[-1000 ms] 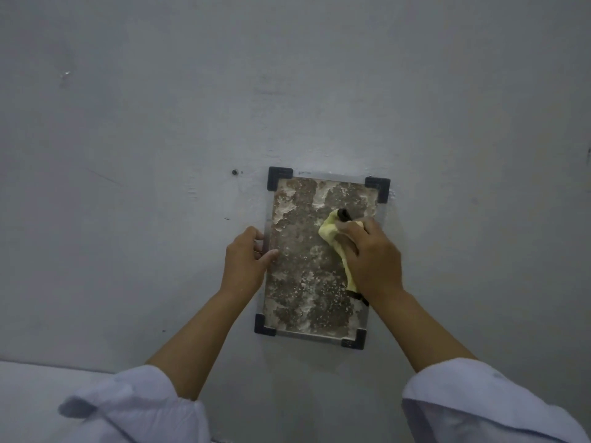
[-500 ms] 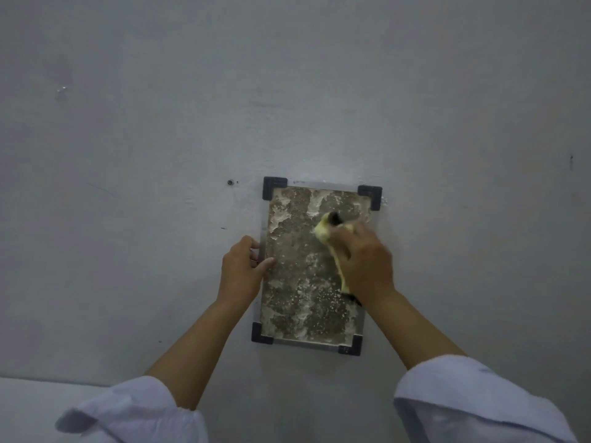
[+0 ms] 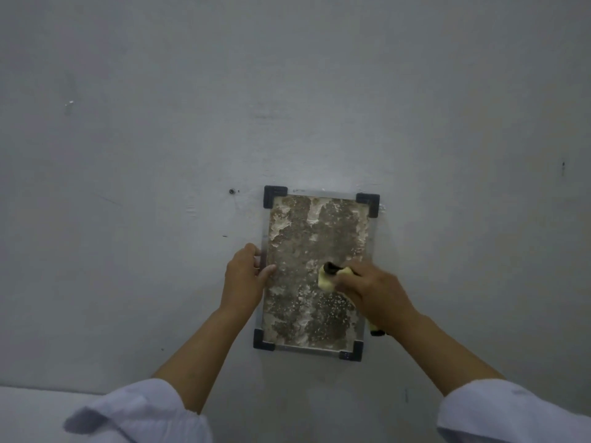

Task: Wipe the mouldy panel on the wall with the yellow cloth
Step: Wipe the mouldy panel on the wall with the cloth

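A grey wall (image 3: 160, 155) fills the view, with a small dark screw hole (image 3: 231, 191) left of a framed, mould-stained panel (image 3: 307, 238); the left hand (image 3: 243, 276) grips the panel's left edge, fingers curled round the frame and thumb lying on the stained face; black brackets (image 3: 275, 196) cap the panel's corners; the right hand (image 3: 372, 292) pinches a bunched yellow cloth (image 3: 327, 280) against the panel's middle right, fingers curled together over it; white sleeves (image 3: 511, 414) cover both forearms below.
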